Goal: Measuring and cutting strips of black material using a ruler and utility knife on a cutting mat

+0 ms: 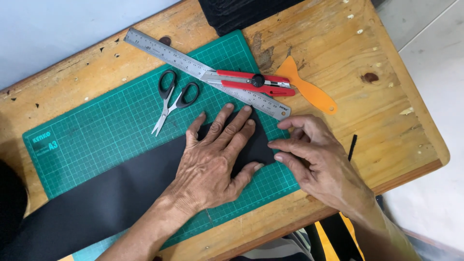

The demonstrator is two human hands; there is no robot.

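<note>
My left hand lies flat with fingers spread on the right end of a long black strip of material, pressing it onto the green cutting mat. My right hand is at the strip's right edge, its thumb and fingertips touching the black corner near the mat's right border. Neither hand grips anything. The strip runs diagonally down to the lower left, off the table.
A steel ruler lies across the mat's top, with a red utility knife on it. Black-handled scissors rest on the mat. An orange plastic scraper and a thin black offcut lie on the wooden table. A dark stack sits at the far edge.
</note>
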